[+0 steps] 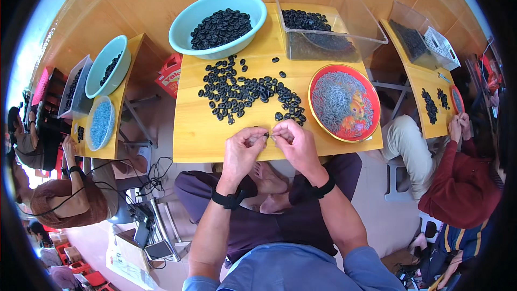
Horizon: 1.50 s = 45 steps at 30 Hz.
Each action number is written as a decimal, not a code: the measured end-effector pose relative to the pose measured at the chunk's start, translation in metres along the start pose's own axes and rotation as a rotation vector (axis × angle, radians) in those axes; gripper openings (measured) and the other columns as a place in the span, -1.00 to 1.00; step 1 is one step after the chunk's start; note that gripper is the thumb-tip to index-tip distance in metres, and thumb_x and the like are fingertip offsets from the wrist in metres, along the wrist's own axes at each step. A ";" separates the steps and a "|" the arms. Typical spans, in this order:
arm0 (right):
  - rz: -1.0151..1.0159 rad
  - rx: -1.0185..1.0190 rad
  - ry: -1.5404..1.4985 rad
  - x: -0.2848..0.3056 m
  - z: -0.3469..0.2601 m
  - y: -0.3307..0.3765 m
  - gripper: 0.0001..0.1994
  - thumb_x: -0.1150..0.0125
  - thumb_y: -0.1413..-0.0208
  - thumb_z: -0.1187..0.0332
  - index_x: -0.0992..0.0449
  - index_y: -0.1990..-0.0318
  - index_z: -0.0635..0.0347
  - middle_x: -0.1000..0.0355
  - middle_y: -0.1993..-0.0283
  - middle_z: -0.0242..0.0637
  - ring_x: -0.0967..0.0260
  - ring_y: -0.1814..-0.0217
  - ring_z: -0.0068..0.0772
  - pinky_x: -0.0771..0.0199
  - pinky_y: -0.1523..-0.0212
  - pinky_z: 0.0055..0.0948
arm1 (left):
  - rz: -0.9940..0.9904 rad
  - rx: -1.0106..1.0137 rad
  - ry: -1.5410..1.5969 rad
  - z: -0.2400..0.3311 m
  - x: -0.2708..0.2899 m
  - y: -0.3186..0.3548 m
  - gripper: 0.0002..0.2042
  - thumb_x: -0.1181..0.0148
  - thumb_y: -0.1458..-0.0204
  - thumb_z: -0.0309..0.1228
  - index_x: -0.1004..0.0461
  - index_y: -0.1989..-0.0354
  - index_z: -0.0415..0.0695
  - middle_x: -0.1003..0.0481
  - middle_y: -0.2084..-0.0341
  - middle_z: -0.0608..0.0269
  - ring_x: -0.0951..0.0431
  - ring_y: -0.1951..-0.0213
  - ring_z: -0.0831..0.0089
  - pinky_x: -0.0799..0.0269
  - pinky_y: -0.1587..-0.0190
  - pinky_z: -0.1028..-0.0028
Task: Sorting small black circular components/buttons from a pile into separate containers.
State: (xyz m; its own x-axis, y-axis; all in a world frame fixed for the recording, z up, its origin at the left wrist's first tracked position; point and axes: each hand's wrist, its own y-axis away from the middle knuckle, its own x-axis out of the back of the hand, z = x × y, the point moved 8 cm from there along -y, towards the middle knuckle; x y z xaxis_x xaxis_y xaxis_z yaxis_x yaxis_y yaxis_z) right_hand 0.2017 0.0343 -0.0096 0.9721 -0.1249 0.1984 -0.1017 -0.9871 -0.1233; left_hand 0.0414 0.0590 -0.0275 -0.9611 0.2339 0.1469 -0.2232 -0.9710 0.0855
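My left hand (243, 150) pinches a small black oval piece (266, 134) between thumb and fingers, just over the table's near edge. Right beside it, my right hand (296, 144) is closed in a pinch, its fingertips almost meeting the black piece. Whatever it grips is too small to make out. Beyond my hands, many loose black oval pieces with two holes (250, 90) lie spread over the yellow table (188, 140). To the right of my right hand stands a red round dish (311, 97) full of thin grey pieces (336, 97).
A light-blue basin (177, 43) of black pieces stands at the back left, and a clear plastic bin (371, 35) at the back right. Co-workers sit at side tables; a maroon sleeve (452, 178) shows at right. Cables (148, 180) hang at lower left.
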 end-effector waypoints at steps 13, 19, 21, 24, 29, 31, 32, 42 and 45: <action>-0.009 -0.009 -0.002 0.002 0.004 0.000 -0.90 -0.25 -0.09 0.56 -0.48 0.25 0.30 -0.57 0.40 -0.20 -0.58 0.36 -0.43 -0.53 0.32 -0.45 | 0.007 -0.020 -0.077 0.004 0.000 0.001 -0.83 -0.31 -0.10 -0.51 -0.64 0.14 -0.26 -0.60 0.50 0.33 -0.51 0.48 0.69 -0.47 0.37 0.58; -0.024 0.007 -0.009 0.002 0.005 0.000 -0.91 -0.24 -0.09 0.57 -0.47 0.27 0.29 -0.55 0.43 -0.22 -0.55 0.40 -0.47 -0.51 0.35 -0.47 | 0.006 0.017 -0.062 0.002 0.000 0.001 -0.83 -0.31 -0.09 -0.51 -0.65 0.15 -0.24 -0.59 0.53 0.35 -0.49 0.49 0.71 -0.45 0.39 0.59; -0.030 -0.006 -0.005 0.001 0.004 0.000 -0.92 -0.24 -0.08 0.57 -0.46 0.28 0.29 -0.54 0.44 -0.23 -0.54 0.42 -0.47 -0.51 0.36 -0.47 | 0.009 0.011 -0.049 0.001 0.000 0.001 -0.84 -0.31 -0.09 -0.51 -0.65 0.16 -0.24 -0.59 0.53 0.34 -0.49 0.50 0.70 -0.45 0.40 0.59; -0.030 0.009 -0.014 0.001 0.003 0.001 -0.91 -0.22 -0.10 0.63 -0.44 0.30 0.30 -0.46 0.45 -0.42 -0.39 0.43 -0.73 -0.40 0.41 -0.64 | 0.008 0.002 -0.034 0.000 0.000 0.001 -0.84 -0.30 -0.09 -0.51 -0.65 0.16 -0.24 -0.60 0.52 0.33 -0.50 0.51 0.69 -0.45 0.41 0.59; -0.033 0.011 -0.009 0.001 0.002 0.000 -0.92 -0.21 -0.10 0.63 -0.44 0.30 0.30 -0.47 0.44 -0.40 -0.40 0.43 -0.72 -0.41 0.41 -0.63 | 0.000 -0.018 -0.056 0.002 -0.002 0.001 -0.84 -0.30 -0.09 -0.52 -0.65 0.16 -0.23 -0.61 0.51 0.30 -0.50 0.52 0.68 -0.45 0.41 0.58; -0.039 0.000 -0.013 0.000 0.003 0.000 -0.92 -0.21 -0.09 0.63 -0.44 0.30 0.30 -0.48 0.44 -0.39 -0.41 0.43 -0.72 -0.42 0.40 -0.63 | 0.002 -0.017 -0.048 -0.001 -0.001 0.001 -0.85 -0.30 -0.09 -0.52 -0.65 0.17 -0.23 -0.62 0.51 0.30 -0.52 0.51 0.67 -0.46 0.41 0.57; -0.039 0.000 -0.016 0.000 0.004 -0.001 -0.92 -0.21 -0.09 0.63 -0.44 0.30 0.31 -0.49 0.44 -0.38 -0.42 0.42 -0.70 -0.43 0.40 -0.63 | 0.003 -0.016 -0.048 -0.001 -0.001 0.001 -0.85 -0.30 -0.09 -0.52 -0.65 0.17 -0.23 -0.62 0.51 0.30 -0.52 0.51 0.67 -0.46 0.41 0.57; -0.049 -0.005 -0.094 0.002 0.008 0.001 -0.86 -0.22 -0.12 0.64 -0.53 0.16 0.36 -0.58 0.32 -0.29 -0.55 0.29 -0.59 -0.56 0.25 -0.57 | 0.030 -0.026 -0.083 0.007 -0.002 0.004 -0.85 -0.31 -0.10 -0.51 -0.66 0.17 -0.23 -0.63 0.49 0.24 -0.56 0.48 0.65 -0.49 0.39 0.55; -0.062 -0.008 -0.052 0.002 0.006 0.002 -0.88 -0.24 -0.13 0.62 -0.55 0.17 0.37 -0.59 0.32 -0.30 -0.56 0.29 -0.58 -0.55 0.25 -0.57 | 0.048 -0.015 -0.021 0.003 -0.002 0.005 -0.83 -0.31 -0.11 -0.50 -0.64 0.15 -0.25 -0.64 0.47 0.25 -0.58 0.44 0.65 -0.51 0.34 0.56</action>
State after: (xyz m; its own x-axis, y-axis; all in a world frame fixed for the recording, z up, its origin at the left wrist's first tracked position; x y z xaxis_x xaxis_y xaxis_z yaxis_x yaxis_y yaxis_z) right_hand 0.2048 0.0324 -0.0149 0.9862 -0.0587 0.1549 -0.0427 -0.9936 -0.1050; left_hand 0.0428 0.0543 -0.0249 -0.9671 0.1879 0.1716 -0.1796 -0.9817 0.0630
